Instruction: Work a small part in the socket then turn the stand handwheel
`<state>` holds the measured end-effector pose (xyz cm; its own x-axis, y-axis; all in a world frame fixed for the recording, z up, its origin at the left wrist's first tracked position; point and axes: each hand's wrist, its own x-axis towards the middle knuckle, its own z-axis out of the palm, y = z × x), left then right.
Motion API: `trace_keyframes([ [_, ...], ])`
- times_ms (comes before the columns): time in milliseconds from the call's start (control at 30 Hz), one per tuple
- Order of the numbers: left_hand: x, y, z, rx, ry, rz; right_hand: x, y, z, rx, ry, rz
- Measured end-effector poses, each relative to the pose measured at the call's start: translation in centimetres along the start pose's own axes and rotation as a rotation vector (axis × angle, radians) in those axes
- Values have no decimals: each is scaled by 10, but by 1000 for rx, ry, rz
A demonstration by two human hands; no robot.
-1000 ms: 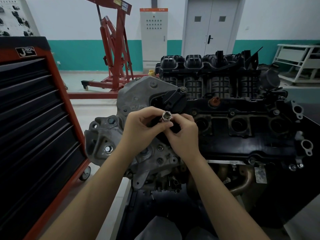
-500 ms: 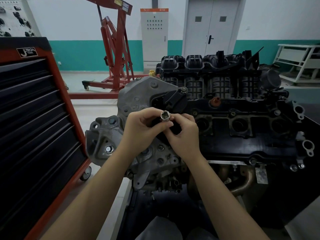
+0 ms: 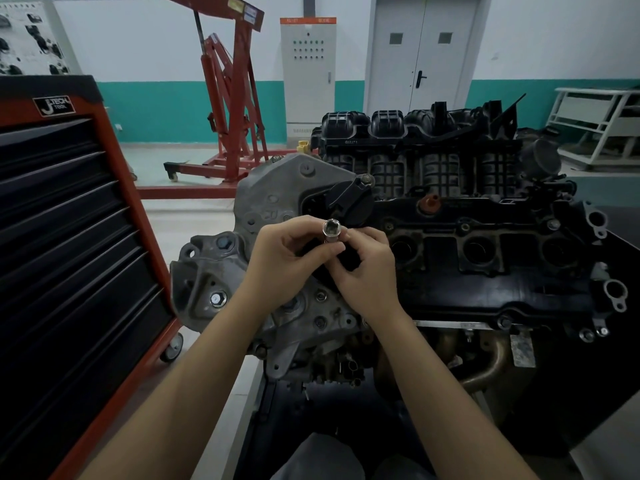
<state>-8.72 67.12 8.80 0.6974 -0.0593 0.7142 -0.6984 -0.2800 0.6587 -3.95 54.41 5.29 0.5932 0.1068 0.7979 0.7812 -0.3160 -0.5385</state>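
Socket (image 3: 331,229) — pinched between curled left hand (image 3: 284,258) and right hand (image 3: 367,271) — above engine (image 3: 485,271).

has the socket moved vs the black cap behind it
No. The socket, pinched by the left hand and right hand, sits just below the black cap as before.

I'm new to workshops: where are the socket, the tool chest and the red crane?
socket (image 3: 332,227): head view, its open end.
tool chest (image 3: 69,209): head view, a drawer front.
red crane (image 3: 239,98): head view, its upright mast.
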Motion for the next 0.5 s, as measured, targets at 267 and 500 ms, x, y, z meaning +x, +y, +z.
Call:
trace_keyframes([
  [267,0,0,0,40,40,20,-1,5,1,-14,-8,98],
  [500,1,0,-1,-37,2,-28,1,3,0,-21,-11,-1],
])
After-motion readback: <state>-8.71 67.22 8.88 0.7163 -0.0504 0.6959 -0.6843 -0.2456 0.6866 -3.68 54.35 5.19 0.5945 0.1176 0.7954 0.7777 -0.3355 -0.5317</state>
